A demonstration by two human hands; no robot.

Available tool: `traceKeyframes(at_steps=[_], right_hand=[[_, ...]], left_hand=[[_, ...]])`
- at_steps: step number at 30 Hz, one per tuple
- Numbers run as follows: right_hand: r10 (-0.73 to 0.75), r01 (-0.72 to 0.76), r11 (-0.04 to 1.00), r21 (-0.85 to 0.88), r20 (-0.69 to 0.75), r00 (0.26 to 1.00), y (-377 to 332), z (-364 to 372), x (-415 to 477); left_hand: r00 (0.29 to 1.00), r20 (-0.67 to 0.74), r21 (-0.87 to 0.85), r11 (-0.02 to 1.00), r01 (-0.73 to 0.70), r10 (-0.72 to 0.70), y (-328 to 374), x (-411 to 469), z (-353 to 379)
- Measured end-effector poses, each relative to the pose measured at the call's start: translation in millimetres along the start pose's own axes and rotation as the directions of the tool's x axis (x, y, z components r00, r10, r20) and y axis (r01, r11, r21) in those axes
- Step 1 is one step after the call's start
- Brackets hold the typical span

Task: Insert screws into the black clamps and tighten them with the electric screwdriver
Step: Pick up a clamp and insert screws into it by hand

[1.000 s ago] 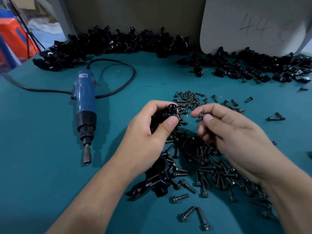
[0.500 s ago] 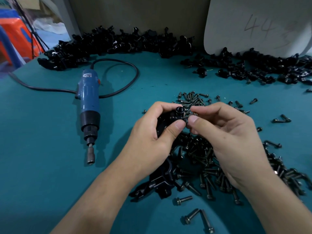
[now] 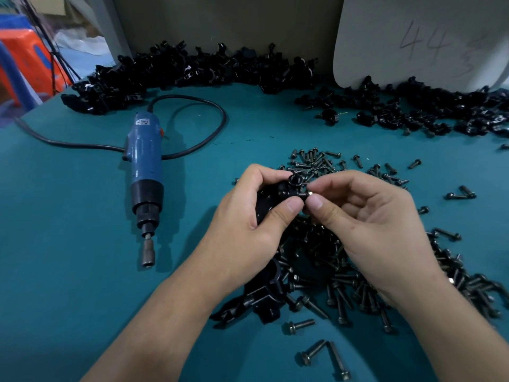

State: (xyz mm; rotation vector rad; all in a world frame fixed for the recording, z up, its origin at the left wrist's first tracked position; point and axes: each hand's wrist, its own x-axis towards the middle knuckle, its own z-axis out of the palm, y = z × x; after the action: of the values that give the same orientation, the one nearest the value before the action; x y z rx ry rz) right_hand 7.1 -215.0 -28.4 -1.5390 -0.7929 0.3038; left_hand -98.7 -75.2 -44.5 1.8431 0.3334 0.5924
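Observation:
My left hand (image 3: 248,216) grips a black clamp (image 3: 278,193) above the screw pile, thumb on its front. My right hand (image 3: 366,227) pinches a dark screw (image 3: 305,193) between thumb and forefinger, its tip at a hole on the clamp's right side. The blue electric screwdriver (image 3: 144,172) lies on the teal table to the left, bit pointing toward me, untouched. Another black clamp (image 3: 264,293) lies on the table below my left wrist.
Loose screws (image 3: 341,288) spread under and around my hands. Heaps of black clamps line the back left (image 3: 176,70) and back right (image 3: 418,106). The screwdriver's black cord (image 3: 203,106) loops behind it. A white board (image 3: 413,37) leans at the back right.
My right hand has carried the screw leftward to the clamp, and both hands have come together. The view has shifted slightly.

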Motion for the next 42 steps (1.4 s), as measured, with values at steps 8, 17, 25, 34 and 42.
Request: traceKeyframes(at_steps=[8,17,25,34,42], right_hand=[[-0.093,0.104,0.940,-0.325,0.050,0.994,4.3,3.0,-2.6],[-0.143,0.154,0.929,-0.335,0.057,0.988,2.0,8.9,-3.2],[-0.144,0.120,0.918,-0.379,-0.034,0.989,1.6,12.1,-4.3],[-0.094,0.135,0.913,-0.385,0.122,0.988,0.5,3.5,-2.7],[-0.058,0.113,0.900,-0.422,0.141,0.988,-0.6,0.5,-3.5]], left_hand=[[1.000,0.022,-0.039,0.999,-0.016,0.017,0.2,2.0,0.1],[1.000,0.021,-0.028,0.999,-0.020,0.021,-0.3,2.7,1.7],[0.998,0.046,-0.034,0.999,-0.036,0.037,0.3,1.7,5.1],[1.000,0.011,-0.052,0.999,-0.012,0.012,-0.1,2.5,1.7],[0.999,0.043,-0.081,0.997,0.004,0.000,-0.3,1.4,4.4]])
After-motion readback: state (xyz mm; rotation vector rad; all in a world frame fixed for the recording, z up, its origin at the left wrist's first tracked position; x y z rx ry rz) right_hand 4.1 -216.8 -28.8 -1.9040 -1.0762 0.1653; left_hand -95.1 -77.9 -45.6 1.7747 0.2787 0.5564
